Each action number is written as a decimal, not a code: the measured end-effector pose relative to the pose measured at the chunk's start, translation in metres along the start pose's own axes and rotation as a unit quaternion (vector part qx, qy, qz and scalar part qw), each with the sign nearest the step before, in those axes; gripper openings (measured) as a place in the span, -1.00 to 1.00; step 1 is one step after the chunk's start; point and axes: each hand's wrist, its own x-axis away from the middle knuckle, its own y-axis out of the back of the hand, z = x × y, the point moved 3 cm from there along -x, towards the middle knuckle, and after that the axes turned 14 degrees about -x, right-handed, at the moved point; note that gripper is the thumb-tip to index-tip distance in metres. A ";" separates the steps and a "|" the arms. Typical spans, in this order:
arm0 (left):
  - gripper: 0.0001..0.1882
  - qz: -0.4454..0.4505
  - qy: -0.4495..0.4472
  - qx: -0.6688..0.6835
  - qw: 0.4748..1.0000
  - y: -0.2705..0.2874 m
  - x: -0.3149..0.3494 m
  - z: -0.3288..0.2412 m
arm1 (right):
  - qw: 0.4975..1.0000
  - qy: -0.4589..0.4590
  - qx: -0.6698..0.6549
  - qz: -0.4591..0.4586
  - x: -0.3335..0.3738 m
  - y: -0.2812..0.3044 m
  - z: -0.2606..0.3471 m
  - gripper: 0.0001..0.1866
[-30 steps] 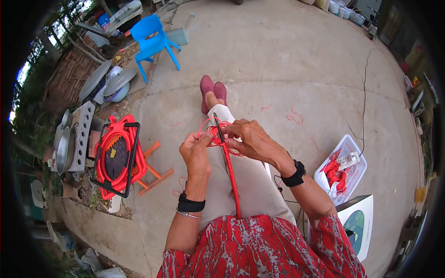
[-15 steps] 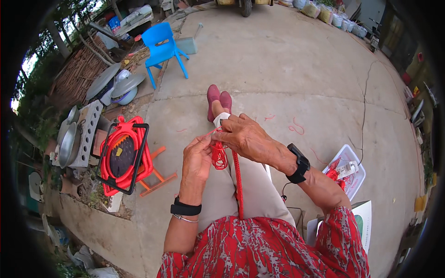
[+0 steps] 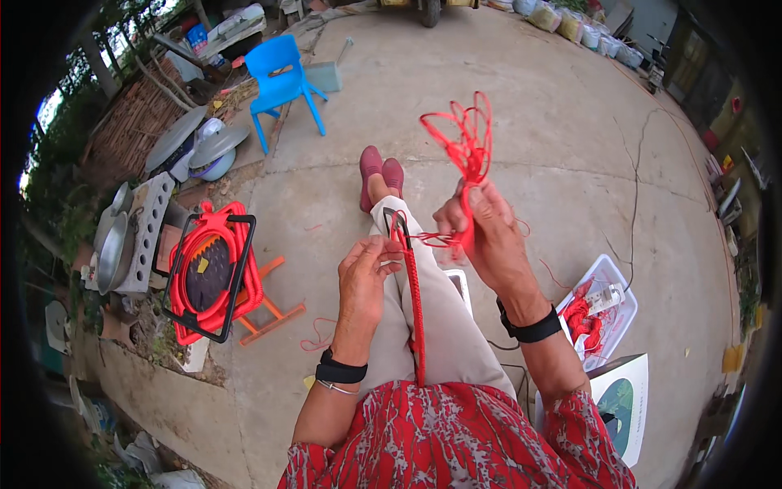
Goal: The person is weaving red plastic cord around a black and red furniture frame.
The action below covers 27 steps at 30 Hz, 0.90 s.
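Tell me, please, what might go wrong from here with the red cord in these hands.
The loose loops of the cord bundle, raised in the right hand, could tangle with one another.

The strands stretching from that hand toward the left hand might twist or knot beside the red-wrapped length.

That length lies along the trousers, so a hard tug on the cord could shift it.

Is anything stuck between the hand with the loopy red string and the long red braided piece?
Nothing solid that I can see. Only strands of the red string cross the gap between the right hand and the braided piece. The left hand is on the other side.
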 end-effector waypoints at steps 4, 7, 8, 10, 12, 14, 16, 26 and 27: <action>-0.57 0.074 0.013 -0.016 0.997 -0.016 0.007 0.003 | 0.995 0.034 -0.096 -0.007 0.028 -0.026 0.038 -0.74; -0.45 0.116 0.029 0.013 0.993 -0.024 0.008 0.004 | 0.997 0.011 -0.059 -0.041 0.052 -0.030 0.056 -0.73; -0.45 0.134 0.043 0.031 0.990 -0.024 0.007 0.007 | 0.998 0.012 -0.044 -0.051 0.060 -0.031 0.062 -0.73; -0.44 0.155 0.056 0.050 0.985 -0.025 0.003 0.014 | 0.997 0.001 -0.040 -0.068 0.074 -0.033 0.069 -0.74; -0.51 0.189 0.085 0.150 0.967 -0.031 0.001 0.020 | 0.996 -0.030 -0.058 -0.065 0.084 -0.034 0.065 -0.73; -0.55 0.171 0.091 0.165 0.967 -0.033 0.002 0.020 | 0.988 -0.088 -0.097 -0.083 0.098 -0.033 0.053 -0.72; -0.67 0.128 0.123 0.199 0.964 -0.030 -0.001 0.023 | 0.981 -0.137 -0.112 -0.082 0.112 -0.033 0.040 -0.70; -0.75 0.134 0.155 0.207 0.957 -0.024 -0.004 0.032 | 0.978 -0.087 -0.139 -0.131 0.121 -0.019 0.043 -0.72; -0.76 0.138 0.134 0.195 0.962 -0.023 -0.003 0.030 | 0.984 -0.060 -0.137 -0.098 0.110 -0.019 0.052 -0.74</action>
